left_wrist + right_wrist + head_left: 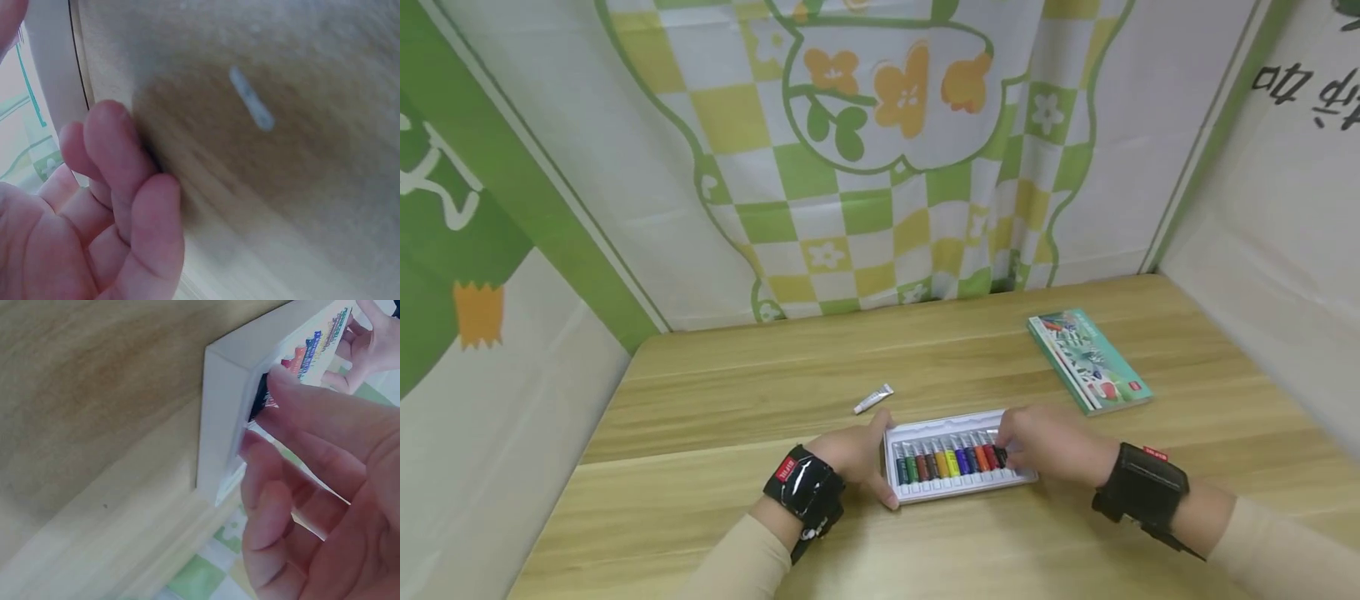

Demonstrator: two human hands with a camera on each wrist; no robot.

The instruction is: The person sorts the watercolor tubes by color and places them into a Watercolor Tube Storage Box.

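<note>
The left hand (857,454) spans the left end of a white tray (925,430), thumb and forefinger gripping its two left corners. Near the tray's right edge, the right hand (1056,442) pinches a black tube (258,397) — at the right end of a row of coloured tubes (951,462). A small silvery tube (873,398) lies between the tray and the table's (737,400) far edge; a green box (1088,360) sits towards the far right corner.

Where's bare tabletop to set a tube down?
Free: the table left of the left hand, between the loose tube and green box, and on the near side of the tray. Crowded: the row of paint tubes, with the right hand at one end.
</note>
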